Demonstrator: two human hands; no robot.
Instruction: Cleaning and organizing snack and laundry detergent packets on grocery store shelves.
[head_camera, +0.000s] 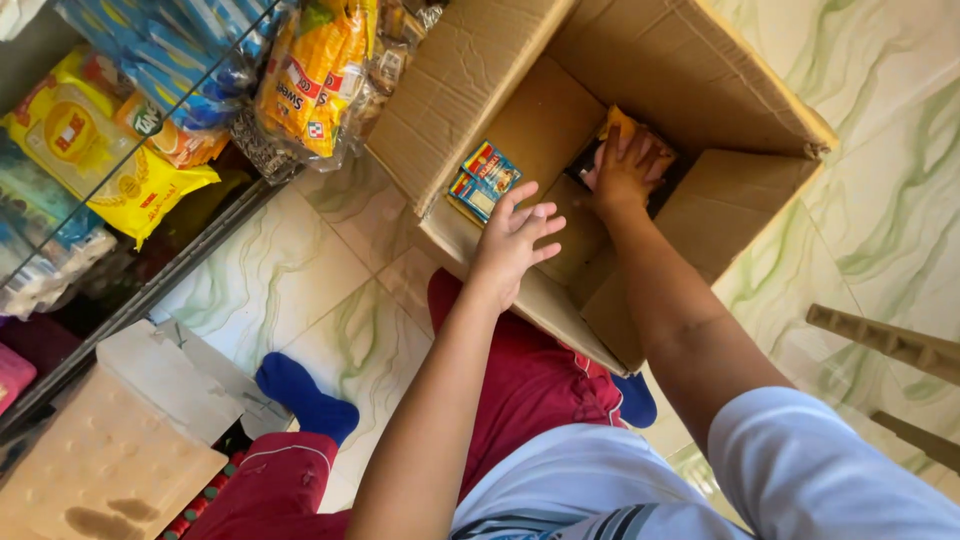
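Overhead, head view: a person looks down at both bare arms reaching into an open cardboard box (480, 90) on a pale floor (880, 170) of green-veined tiles.
Left hand: the left hand (512, 240) hovers over the near wall of the box, fingers (540, 212) spread and holding nothing; it is nearest to a small stack of blue packets.
Blue packets: the blue packets (484, 180) lie flat on the box bottom against its left wall, with red and yellow print on them, just beyond the left fingertips and apart from them.
Right hand: the right hand (628, 170) is deeper in the box at its far right corner, palm down, its fingers laid flat over a yellow-orange packet.
Yellow-orange packet: the yellow-orange packet (622, 122) shows only at its top edge past the fingertips; something dark lies under the hand, too hidden to tell what.
Grip: whether the right fingers clasp the packet or only press on it cannot be told.
Shelf: a wire shelf (190, 250) at the upper left carries yellow bags (110, 160) and blue packs.
Near the legs: red trousers (530, 390), a blue sock (305, 395), and a flattened piece of cardboard (110, 450) at the lower left.
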